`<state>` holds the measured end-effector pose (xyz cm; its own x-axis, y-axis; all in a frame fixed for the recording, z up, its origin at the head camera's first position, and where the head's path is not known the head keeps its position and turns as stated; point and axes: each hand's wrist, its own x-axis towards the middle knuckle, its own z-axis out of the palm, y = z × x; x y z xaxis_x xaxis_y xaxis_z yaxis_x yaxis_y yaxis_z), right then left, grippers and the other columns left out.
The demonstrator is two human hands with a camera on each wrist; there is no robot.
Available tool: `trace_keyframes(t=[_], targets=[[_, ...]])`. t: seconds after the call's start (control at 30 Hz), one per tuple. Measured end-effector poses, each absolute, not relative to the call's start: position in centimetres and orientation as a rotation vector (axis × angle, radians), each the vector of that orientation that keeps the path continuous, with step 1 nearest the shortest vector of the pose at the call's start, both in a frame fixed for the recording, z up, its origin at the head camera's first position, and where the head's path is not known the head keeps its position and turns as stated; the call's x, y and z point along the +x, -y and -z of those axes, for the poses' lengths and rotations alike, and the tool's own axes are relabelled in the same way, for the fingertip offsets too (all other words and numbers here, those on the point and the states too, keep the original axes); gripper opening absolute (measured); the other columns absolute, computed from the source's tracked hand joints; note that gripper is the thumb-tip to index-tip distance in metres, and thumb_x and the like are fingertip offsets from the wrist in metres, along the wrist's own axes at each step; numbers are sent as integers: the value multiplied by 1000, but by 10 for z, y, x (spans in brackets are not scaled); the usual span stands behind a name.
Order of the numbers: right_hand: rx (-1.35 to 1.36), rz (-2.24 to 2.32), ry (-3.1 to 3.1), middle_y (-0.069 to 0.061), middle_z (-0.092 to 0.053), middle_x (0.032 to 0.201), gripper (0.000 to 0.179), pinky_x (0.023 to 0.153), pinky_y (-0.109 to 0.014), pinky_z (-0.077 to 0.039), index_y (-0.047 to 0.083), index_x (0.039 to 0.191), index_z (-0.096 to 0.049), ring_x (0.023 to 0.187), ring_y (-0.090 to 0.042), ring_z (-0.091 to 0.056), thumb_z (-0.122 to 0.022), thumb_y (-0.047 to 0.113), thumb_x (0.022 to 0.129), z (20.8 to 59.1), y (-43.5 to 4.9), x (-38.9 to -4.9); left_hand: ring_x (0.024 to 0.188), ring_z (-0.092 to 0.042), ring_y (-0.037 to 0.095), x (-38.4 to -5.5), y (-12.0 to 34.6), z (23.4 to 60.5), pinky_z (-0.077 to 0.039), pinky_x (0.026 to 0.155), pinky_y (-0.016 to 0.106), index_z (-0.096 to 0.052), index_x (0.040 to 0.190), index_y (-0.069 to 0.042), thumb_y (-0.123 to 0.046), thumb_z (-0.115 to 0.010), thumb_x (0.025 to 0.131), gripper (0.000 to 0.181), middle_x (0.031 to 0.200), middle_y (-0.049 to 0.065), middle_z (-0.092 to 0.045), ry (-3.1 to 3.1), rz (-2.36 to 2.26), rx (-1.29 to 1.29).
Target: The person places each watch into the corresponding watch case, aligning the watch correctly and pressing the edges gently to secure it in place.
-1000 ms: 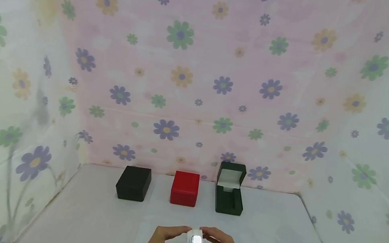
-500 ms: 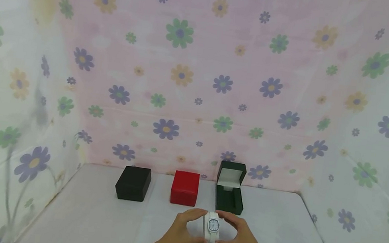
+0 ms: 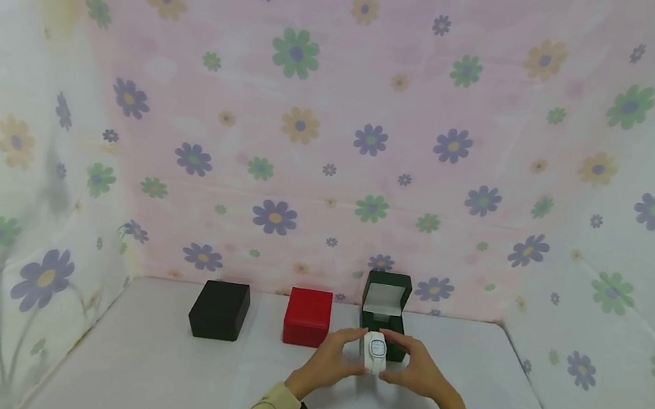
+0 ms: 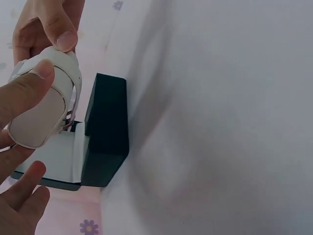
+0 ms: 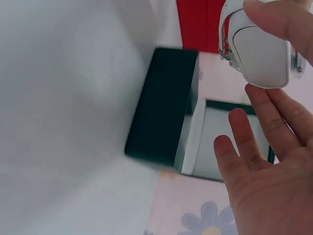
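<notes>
A white wristwatch point(image 3: 377, 348), its strap wrapped round a pale cushion point(image 4: 41, 115), is held up between both hands. My left hand point(image 3: 333, 357) pinches its left side with thumb and fingers. On the opposite side my right hand point(image 3: 419, 367) pinches it the same way. In the right wrist view the thumb point(image 5: 279, 17) lies on top of the watch, with the fingertips at the cushion's lower edge. Behind and below the watch stands a dark green watch box point(image 3: 387, 287), its lid raised and its lining white. The hands partly hide the box's base.
A closed red box point(image 3: 307, 318) stands left of the green box, and a closed black box point(image 3: 219, 310) farther left. All are near the back of the white table point(image 3: 159, 375). Flower-patterned cloth point(image 3: 340, 97) encloses the back and sides.
Both hands have carried the watch forward and to the right, from the table's front to the green box. The boxes stay in place; the head view has shifted slightly.
</notes>
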<state>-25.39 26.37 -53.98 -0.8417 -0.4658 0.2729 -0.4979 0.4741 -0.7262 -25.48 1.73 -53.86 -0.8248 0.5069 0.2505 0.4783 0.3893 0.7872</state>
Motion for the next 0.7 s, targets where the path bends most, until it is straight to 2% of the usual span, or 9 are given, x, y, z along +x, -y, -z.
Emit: trace_keyframes(t=[0.33, 0.47, 0.7], targets=[[818, -1312, 2716, -21, -60, 141, 75, 110, -70, -38, -2, 141, -56, 134, -47, -51, -89, 15, 76, 538, -282, -287, 137, -49, 31, -291, -47, 533, -44, 115, 49, -50, 149, -3, -13, -84, 84, 74, 148, 13, -55, -2595, -1354, 886], [801, -1322, 2731, -20, -62, 138, 74, 110, -72, -36, -3, 140, -57, 130, -46, -54, -88, 13, 75, 541, -289, -303, 135, -49, 32, -301, -55, 532, -43, 115, 51, -49, 149, -2, -12, -82, 86, 72, 147, 15, -54, -2558, -1376, 824], [789, -1244, 2787, -23, -62, 136, 75, 106, -73, -40, -5, 138, -58, 125, -47, -57, -90, 14, 72, 542, -292, -323, 139, -42, 36, -320, -62, 541, -44, 113, 53, -49, 149, -2, -15, -80, 89, 69, 149, 19, -48, -2580, -1310, 771]])
